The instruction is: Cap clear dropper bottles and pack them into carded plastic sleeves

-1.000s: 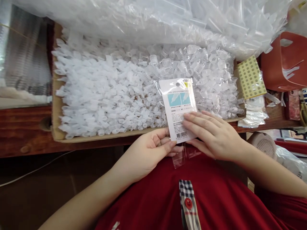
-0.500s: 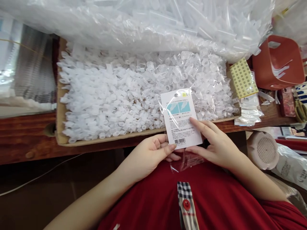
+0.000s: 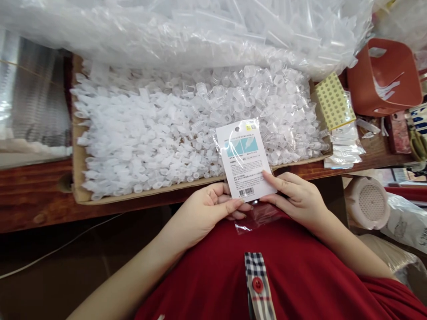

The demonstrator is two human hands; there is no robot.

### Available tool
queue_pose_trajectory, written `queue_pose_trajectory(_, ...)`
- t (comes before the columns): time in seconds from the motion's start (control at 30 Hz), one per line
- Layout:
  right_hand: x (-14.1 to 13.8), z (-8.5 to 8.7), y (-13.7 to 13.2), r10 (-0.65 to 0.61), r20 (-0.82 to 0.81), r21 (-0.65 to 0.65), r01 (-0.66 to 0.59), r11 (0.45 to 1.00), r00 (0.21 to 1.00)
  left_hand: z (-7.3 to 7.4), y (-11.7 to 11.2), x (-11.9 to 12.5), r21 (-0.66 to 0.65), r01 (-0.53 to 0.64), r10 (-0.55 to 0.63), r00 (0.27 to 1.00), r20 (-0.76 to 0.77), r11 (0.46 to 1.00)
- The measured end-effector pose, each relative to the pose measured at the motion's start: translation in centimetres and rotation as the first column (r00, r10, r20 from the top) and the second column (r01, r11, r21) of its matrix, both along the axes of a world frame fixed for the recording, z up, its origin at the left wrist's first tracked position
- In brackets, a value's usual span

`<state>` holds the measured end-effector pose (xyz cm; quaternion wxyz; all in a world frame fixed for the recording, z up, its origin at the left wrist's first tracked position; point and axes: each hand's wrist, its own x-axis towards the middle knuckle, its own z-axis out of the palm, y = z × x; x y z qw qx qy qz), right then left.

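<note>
A printed white card in a clear plastic bag (image 3: 245,162) is held upright-ish in front of my red shirt, its text, barcode and two blue pictures facing me. My left hand (image 3: 215,204) pinches its lower left corner, thumb on the front and fingers behind. On the lower right edge, my right hand (image 3: 295,193) grips the bag between thumb and fingers. The bag's loose clear end hangs below the card. Just behind it stands a shallow cardboard box (image 3: 143,194) full of small white nozzle caps (image 3: 133,133) and clear threaded plastic pieces (image 3: 283,102).
A big clear bag of plastic tubes (image 3: 200,31) lies behind the box. Stacked clear sleeves (image 3: 40,98) sit at left. At right are a yellow sticker sheet (image 3: 334,100), small packets (image 3: 343,151), a red-brown bin (image 3: 363,95) and a round pale perforated object (image 3: 367,205).
The view has shifted slightly, and the bagged card appears a little further left and higher. Both hands keep their hold on it.
</note>
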<state>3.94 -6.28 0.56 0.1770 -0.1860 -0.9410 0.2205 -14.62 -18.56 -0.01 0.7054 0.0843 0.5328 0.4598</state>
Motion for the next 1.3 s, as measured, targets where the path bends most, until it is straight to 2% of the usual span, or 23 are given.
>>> queue_pose_trajectory(0.23, 0.3, -0.3, -0.2, -0.040, 0.009, -0.056, 0.040, 0.998, 0.999, -0.3, -0.5, 0.2, 0.022, -0.099, 0.098, 0.995, 0.027, 0.995)
queue_pose_trajectory(0.47, 0.9, -0.6, -0.3, -0.049, 0.020, -0.144, 0.052, 0.988, 0.999, -0.2, -0.7, 0.6, 0.013, -0.116, 0.116, 0.993, 0.023, 0.993)
queue_pose_trajectory(0.67, 0.9, 0.3, -0.3, -0.064, 0.121, -0.163, 0.083, 0.983, 0.991, -0.2, -0.6, 0.9, 0.015, -0.115, 0.115, 0.993, 0.011, 0.993)
queue_pose_trajectory(0.77, 0.3, 0.8, -0.6, -0.060, 0.228, -0.130, 0.092, 0.987, 0.972, -0.1, -0.5, 1.2, 0.047, -0.096, 0.095, 0.995, 0.022, 0.994)
queue_pose_trajectory(0.87, -0.4, 1.0, -1.0, -0.032, 0.270, -0.089, 0.058, 0.994, 0.962, 0.1, -0.3, 1.4, 0.069, -0.072, 0.071, 0.997, 0.018, 0.995)
queue_pose_trajectory(1.13, -0.4, 0.1, -1.4, -0.097, 0.186, 0.111, 0.077, 0.991, 0.978, 0.4, -0.3, 1.7, 0.076, -0.041, 0.042, 0.999, -0.011, 0.996)
queue_pose_trajectory(1.3, -0.4, -0.5, -1.9, -0.110, 0.141, 0.143, 0.089, 0.986, 0.984, 0.3, -0.4, 1.6, 0.072, -0.039, 0.044, 0.997, -0.066, 0.997)
